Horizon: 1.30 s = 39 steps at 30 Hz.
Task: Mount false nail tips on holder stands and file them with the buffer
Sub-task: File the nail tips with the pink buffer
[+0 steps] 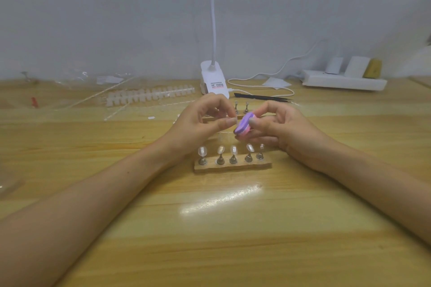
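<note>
A wooden base near the table's middle carries a row of several metal holder stands, most topped with clear nail tips. Just above it my right hand grips a small purple-and-pink buffer block. My left hand has thumb and forefinger pinched together right beside the buffer's left edge; what they pinch is too small to make out, perhaps a clear tip. A second wooden base with metal stands lies behind the hands, mostly hidden.
A strip of clear nail tips and plastic wrapping lie at the back left. A white clip lamp stands at the back centre, black tweezers to its right, and a white power strip with plugs beyond.
</note>
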Available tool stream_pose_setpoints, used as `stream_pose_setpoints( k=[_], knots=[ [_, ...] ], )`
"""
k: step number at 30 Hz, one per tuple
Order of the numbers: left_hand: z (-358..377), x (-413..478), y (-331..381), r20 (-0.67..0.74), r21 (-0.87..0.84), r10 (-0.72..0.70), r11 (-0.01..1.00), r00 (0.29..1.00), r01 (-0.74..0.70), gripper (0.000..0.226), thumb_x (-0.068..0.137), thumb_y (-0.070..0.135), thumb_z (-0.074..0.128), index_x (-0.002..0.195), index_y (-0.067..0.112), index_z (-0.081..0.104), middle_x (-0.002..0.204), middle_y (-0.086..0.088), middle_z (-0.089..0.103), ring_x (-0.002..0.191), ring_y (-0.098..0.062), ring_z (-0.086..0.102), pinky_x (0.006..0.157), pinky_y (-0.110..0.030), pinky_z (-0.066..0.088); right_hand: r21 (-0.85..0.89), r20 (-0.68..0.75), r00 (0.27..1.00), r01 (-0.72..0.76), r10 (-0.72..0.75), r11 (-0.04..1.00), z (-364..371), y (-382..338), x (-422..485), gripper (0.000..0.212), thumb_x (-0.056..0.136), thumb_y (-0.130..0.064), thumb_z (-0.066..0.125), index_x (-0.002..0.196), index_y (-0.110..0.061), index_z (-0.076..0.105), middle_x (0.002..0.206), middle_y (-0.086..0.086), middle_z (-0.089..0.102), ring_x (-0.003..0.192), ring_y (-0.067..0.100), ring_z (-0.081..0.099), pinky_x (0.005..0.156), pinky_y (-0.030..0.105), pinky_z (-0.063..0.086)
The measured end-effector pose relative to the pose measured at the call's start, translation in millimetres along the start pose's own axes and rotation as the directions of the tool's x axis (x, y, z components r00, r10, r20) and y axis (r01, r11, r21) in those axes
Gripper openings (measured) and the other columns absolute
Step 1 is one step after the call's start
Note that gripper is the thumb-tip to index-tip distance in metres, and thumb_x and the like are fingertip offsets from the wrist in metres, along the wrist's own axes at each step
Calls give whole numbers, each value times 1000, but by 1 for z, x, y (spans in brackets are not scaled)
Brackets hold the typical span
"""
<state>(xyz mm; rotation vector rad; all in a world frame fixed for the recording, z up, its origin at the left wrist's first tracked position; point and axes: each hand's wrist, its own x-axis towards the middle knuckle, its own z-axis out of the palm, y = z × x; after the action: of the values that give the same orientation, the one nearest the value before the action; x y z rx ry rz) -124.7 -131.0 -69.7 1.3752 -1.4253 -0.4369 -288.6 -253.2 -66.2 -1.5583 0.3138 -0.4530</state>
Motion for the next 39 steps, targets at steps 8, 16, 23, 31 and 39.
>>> stream_pose_setpoints(
  k=[8, 16, 23, 31, 39],
  knots=[
    [-1, 0, 1, -18, -12, -19, 1000, 1000, 18, 13, 90, 8, 67, 81, 16, 61, 90, 5, 59, 86, -7, 56, 79, -18, 45, -36, 33, 999, -16, 17, 999, 0, 1, -1, 27, 81, -26, 72, 99, -10, 60, 98, 17, 77, 89, 24, 76, 69, 24, 58],
    [0, -1, 2, 3, -31, -24, 999, 1000, 24, 15, 90, 6, 67, 81, 16, 61, 89, 7, 59, 86, -6, 56, 82, -24, 47, -37, 37, 999, -12, 13, 999, 1, 1, 0, 28, 82, -25, 71, 101, -7, 60, 96, 16, 77, 87, 23, 76, 67, 22, 57],
    [0, -1, 0, 7, -30, -9, 999, 1000, 9, 14, 90, 6, 67, 81, 16, 62, 87, 9, 60, 84, -4, 57, 80, -21, 45, -36, 32, 999, 1, 0, 999, 0, 2, 1, 24, 82, -23, 71, 96, -9, 58, 97, 18, 76, 90, 26, 76, 70, 25, 59],
    [0, -1, -1, 34, -39, 3, 999, 999, -1, 16, 90, 6, 67, 81, 19, 63, 83, 17, 61, 81, -1, 58, 75, -15, 44, 65, 22, 1000, -3, 1, 998, -5, 1, 2, 21, 83, -17, 68, 95, -9, 53, 100, 19, 76, 96, 30, 75, 76, 27, 60],
    [-1, 0, 0, 32, -69, -14, 997, 999, 17, 14, 90, 6, 66, 81, 15, 62, 81, 11, 61, 77, -1, 57, 72, -12, 42, 19, 6, 1000, 24, -25, 1000, -3, 3, 1, 23, 84, -20, 69, 97, -8, 54, 100, 19, 76, 95, 29, 75, 76, 29, 61]
  ],
)
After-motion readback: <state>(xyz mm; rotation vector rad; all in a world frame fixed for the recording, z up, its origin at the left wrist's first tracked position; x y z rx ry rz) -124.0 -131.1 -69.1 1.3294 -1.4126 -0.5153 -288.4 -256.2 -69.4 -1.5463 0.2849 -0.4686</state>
